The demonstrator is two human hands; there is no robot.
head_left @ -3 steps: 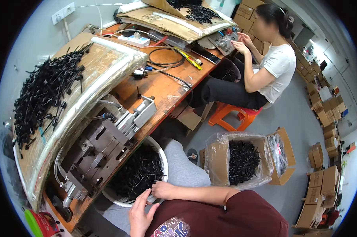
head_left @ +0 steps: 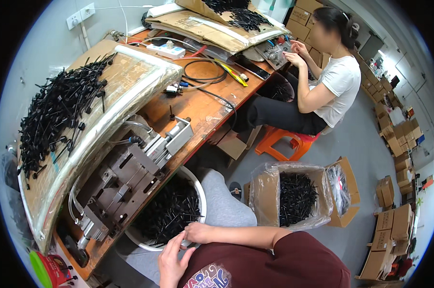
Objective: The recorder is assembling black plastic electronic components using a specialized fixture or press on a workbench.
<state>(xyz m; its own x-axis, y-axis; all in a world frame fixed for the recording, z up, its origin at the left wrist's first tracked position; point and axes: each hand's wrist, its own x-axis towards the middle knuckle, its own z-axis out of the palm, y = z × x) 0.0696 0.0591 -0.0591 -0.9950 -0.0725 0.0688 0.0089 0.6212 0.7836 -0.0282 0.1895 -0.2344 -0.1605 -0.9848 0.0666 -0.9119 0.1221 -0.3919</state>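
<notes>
Over the near rim of a white basket (head_left: pixel 202 192) are both my hands, close together. My left hand (head_left: pixel 172 259) has its fingers stretched out and its thumb apart, fingertips next to the right hand. The fingers of my right hand (head_left: pixel 197 233) are curled in at the basket's edge; whatever they hold, if anything, is hidden. Many thin black parts with thicker ends (head_left: pixel 171 211) fill the basket, just beyond my hands. Left of it, on the bench, sits a grey metal fixture (head_left: pixel 125 187) with air cylinders and clear tubes.
A cardboard-covered board (head_left: pixel 125 77) bears a heap of black parts. Cables and a power strip (head_left: pixel 166 50) lie on the wooden bench (head_left: pixel 202 103). A co-worker (head_left: pixel 339 77) sits on an orange stool (head_left: pixel 279 144). A plastic-lined carton (head_left: pixel 265 197) of black parts stands on the floor.
The whole view has shifted slightly. My hands have hardly moved.
</notes>
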